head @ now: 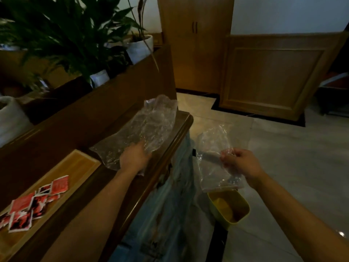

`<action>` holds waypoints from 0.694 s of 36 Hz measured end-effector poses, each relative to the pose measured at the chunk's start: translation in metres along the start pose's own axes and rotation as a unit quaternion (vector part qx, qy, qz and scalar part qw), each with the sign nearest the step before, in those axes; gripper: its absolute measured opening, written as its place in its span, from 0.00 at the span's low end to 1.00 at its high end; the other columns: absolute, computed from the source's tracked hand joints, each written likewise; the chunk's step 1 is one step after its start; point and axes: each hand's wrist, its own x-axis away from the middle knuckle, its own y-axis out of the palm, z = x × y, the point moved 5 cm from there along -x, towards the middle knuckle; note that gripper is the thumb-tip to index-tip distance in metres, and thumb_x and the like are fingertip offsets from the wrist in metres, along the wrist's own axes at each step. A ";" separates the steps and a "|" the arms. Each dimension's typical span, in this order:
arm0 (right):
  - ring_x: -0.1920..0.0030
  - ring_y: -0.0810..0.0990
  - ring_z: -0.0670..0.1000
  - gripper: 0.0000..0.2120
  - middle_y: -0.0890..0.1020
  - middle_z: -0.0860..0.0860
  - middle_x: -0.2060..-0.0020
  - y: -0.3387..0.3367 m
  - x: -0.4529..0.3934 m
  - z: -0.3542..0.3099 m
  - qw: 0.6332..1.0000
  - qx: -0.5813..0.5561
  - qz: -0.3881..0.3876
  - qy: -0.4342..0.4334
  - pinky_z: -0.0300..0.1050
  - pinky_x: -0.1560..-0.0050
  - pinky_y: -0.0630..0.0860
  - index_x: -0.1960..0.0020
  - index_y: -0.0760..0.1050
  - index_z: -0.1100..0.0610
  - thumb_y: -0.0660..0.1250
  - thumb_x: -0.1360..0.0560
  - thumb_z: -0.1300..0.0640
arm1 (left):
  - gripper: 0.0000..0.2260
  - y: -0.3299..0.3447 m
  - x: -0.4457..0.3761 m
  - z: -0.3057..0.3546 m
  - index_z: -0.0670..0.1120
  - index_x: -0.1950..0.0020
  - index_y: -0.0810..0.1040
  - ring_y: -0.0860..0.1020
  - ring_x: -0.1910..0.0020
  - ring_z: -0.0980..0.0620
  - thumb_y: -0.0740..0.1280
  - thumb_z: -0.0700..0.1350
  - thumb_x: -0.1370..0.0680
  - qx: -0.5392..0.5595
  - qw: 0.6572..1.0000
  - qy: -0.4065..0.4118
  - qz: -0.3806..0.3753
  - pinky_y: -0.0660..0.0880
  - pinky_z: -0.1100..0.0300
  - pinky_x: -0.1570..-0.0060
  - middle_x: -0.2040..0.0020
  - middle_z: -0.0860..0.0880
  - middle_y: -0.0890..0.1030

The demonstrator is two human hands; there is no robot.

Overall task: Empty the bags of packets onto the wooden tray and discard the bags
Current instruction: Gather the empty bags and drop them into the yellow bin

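A light wooden tray (75, 167) lies on the dark counter at lower left, with several red and white packets (32, 207) heaped on its near end. My left hand (135, 159) rests on a crumpled clear plastic bag (147, 127) spread over the counter's far end, fingers closed on its edge. My right hand (238, 161) is out past the counter's side, pinching a second clear bag (215, 159) that hangs empty above a small yellow-green bin (229, 207) on the floor.
A raised wooden ledge (105, 95) with potted plants (71, 35) in white pots runs behind the counter. Blue plastic sheeting (170, 205) drapes the counter's side. Beyond it are pale floor tiles (292, 167), a wooden cabinet (194, 44) and wall panelling.
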 end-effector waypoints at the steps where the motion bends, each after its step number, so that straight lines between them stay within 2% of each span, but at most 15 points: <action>1: 0.72 0.82 0.44 0.04 0.84 0.50 0.69 -0.004 -0.002 0.003 1.000 -0.005 -0.001 0.004 0.36 0.73 0.76 0.51 0.80 0.60 0.69 0.25 0.63 | 0.18 -0.001 0.000 0.003 0.49 0.33 0.72 0.77 0.42 0.42 0.64 0.53 0.22 -0.007 1.000 0.011 0.015 0.77 0.48 0.47 0.38 0.43 0.77; 5: 0.69 0.83 0.48 0.05 0.85 0.51 0.69 -0.028 -0.014 0.017 1.000 -0.019 0.006 0.021 0.44 0.66 0.79 0.50 0.80 0.62 0.71 0.26 0.64 | 0.15 0.002 -0.002 0.020 0.52 0.35 0.75 0.79 0.45 0.44 0.64 0.47 0.22 -0.027 0.998 0.023 0.050 0.77 0.50 0.52 0.40 0.45 0.80; 9: 0.67 0.85 0.50 0.06 0.86 0.50 0.68 -0.052 -0.026 0.031 0.998 -0.042 0.023 0.036 0.52 0.59 0.80 0.50 0.81 0.61 0.72 0.27 0.64 | 0.10 0.008 -0.008 0.043 0.51 0.41 0.77 0.79 0.55 0.47 0.64 0.45 0.22 0.029 0.995 0.046 0.078 0.70 0.57 0.62 0.48 0.45 0.83; 13: 0.67 0.84 0.49 0.07 0.85 0.49 0.68 -0.074 -0.031 0.042 0.996 -0.059 0.048 0.042 0.49 0.61 0.80 0.50 0.81 0.62 0.72 0.28 0.65 | 0.08 0.016 -0.010 0.084 0.49 0.45 0.80 0.80 0.52 0.48 0.65 0.42 0.22 0.158 0.984 0.060 0.062 0.73 0.58 0.57 0.49 0.47 0.83; 16: 0.60 0.84 0.55 0.08 0.85 0.58 0.60 -0.089 -0.032 0.049 0.994 -0.078 0.056 0.051 0.53 0.56 0.81 0.48 0.80 0.62 0.72 0.27 0.64 | 0.06 0.022 -0.006 0.124 0.49 0.49 0.80 0.77 0.60 0.57 0.69 0.40 0.23 0.303 0.949 0.081 0.043 0.71 0.70 0.61 0.57 0.52 0.81; 18: 0.59 0.84 0.56 0.08 0.84 0.59 0.57 -0.099 -0.032 0.053 0.992 -0.083 0.070 0.059 0.52 0.56 0.81 0.48 0.80 0.60 0.71 0.27 0.64 | 0.07 0.029 -0.004 0.151 0.46 0.50 0.80 0.77 0.63 0.59 0.69 0.36 0.24 0.401 0.912 0.085 0.006 0.71 0.75 0.65 0.60 0.51 0.80; 21: 0.62 0.83 0.53 0.08 0.83 0.59 0.58 -0.112 -0.032 0.059 0.988 -0.093 0.099 0.069 0.40 0.67 0.80 0.47 0.80 0.61 0.70 0.26 0.64 | 0.08 0.047 -0.002 0.184 0.45 0.51 0.79 0.78 0.67 0.64 0.70 0.33 0.26 0.512 0.856 0.060 -0.047 0.73 0.73 0.66 0.62 0.50 0.80; 25: 0.60 0.83 0.54 0.08 0.84 0.61 0.56 -0.130 -0.028 0.068 0.985 -0.089 0.130 0.074 0.37 0.69 0.79 0.46 0.80 0.61 0.69 0.25 0.63 | 0.09 0.081 -0.003 0.214 0.48 0.55 0.78 0.79 0.65 0.57 0.70 0.34 0.26 0.559 0.821 0.033 -0.112 0.76 0.65 0.66 0.62 0.50 0.80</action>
